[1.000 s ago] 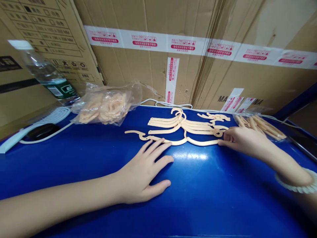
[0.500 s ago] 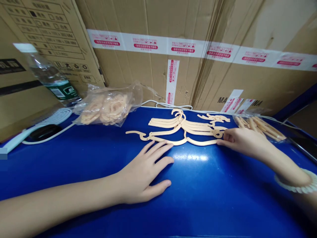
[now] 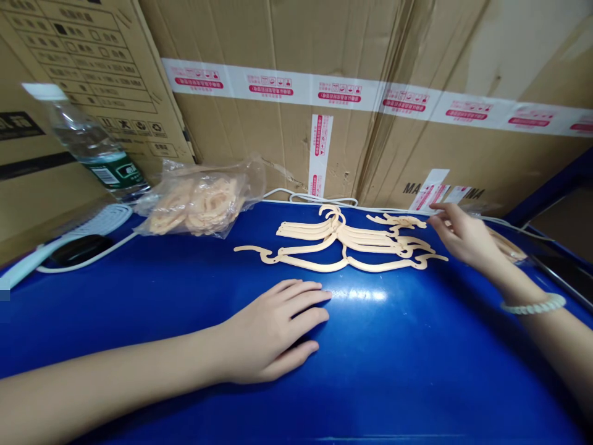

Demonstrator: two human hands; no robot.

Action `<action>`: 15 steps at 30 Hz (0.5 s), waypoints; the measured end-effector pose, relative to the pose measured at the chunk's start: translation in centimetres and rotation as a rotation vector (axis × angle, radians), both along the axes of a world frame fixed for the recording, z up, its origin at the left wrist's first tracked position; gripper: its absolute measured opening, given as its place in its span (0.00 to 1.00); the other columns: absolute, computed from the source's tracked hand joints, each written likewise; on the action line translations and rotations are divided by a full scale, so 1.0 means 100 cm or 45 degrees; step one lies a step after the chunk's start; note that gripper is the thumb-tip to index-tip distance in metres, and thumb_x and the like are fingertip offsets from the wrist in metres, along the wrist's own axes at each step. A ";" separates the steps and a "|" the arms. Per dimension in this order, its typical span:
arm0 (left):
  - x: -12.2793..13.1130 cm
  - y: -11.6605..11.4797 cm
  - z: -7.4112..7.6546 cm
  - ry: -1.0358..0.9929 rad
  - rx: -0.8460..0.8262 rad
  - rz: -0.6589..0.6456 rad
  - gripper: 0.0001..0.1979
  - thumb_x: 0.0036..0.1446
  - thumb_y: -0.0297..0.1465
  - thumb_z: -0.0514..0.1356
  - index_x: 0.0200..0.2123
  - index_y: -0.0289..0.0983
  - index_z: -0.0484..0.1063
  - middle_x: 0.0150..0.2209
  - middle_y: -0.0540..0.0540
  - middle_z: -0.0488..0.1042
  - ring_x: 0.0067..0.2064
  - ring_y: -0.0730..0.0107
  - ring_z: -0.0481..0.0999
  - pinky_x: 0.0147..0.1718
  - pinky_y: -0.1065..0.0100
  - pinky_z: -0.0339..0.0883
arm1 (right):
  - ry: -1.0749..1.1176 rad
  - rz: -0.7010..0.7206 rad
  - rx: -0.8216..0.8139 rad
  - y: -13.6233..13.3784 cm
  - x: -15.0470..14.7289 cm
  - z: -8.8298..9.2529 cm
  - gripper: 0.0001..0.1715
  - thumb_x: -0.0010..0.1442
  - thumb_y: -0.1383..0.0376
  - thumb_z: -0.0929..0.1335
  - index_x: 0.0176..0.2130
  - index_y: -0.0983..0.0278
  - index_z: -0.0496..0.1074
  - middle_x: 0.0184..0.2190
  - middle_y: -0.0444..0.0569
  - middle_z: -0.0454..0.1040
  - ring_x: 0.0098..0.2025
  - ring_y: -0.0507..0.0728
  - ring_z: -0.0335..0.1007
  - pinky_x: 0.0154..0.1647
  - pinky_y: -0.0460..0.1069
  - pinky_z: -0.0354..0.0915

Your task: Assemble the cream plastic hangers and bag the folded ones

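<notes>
Several cream plastic folding hangers lie overlapped on the blue table. The front one has a loose-looking curved end piece at each side. Just in front of it my left hand rests flat, fingers stretched out, holding nothing. My right hand is raised to the right of the hangers, its fingers apart and nothing visible in them. A small pile of curved cream pieces sits beside its fingertips. Behind my right hand, a clear bag of cream pieces is partly hidden.
A clear bag of cream parts lies at the back left. Near it are a water bottle, a white hairbrush and a black object. Cardboard boxes wall the back, with a white cable along them.
My right hand has let go of the front hanger's right end piece and risen back toward the small pile. My left hand has drawn slightly back, off the hanger.
</notes>
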State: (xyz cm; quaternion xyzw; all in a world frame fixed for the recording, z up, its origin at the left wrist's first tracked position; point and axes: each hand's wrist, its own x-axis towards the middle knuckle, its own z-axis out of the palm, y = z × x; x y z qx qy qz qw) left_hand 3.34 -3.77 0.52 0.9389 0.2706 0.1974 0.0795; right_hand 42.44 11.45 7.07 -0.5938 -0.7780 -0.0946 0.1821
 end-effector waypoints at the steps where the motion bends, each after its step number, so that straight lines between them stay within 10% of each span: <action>1: 0.000 0.000 0.000 0.001 0.001 0.004 0.16 0.69 0.34 0.54 0.56 0.37 0.69 0.64 0.37 0.69 0.66 0.47 0.66 0.63 0.46 0.62 | -0.062 0.044 -0.026 0.004 0.004 -0.003 0.24 0.70 0.57 0.57 0.57 0.68 0.65 0.47 0.64 0.80 0.48 0.68 0.76 0.47 0.57 0.68; 15: 0.001 0.000 0.007 0.043 -0.008 -0.011 0.16 0.69 0.34 0.53 0.57 0.35 0.69 0.64 0.35 0.69 0.66 0.46 0.66 0.63 0.45 0.62 | -0.367 0.235 -0.091 0.028 0.031 -0.029 0.22 0.67 0.66 0.59 0.54 0.65 0.73 0.57 0.66 0.73 0.62 0.70 0.65 0.60 0.60 0.64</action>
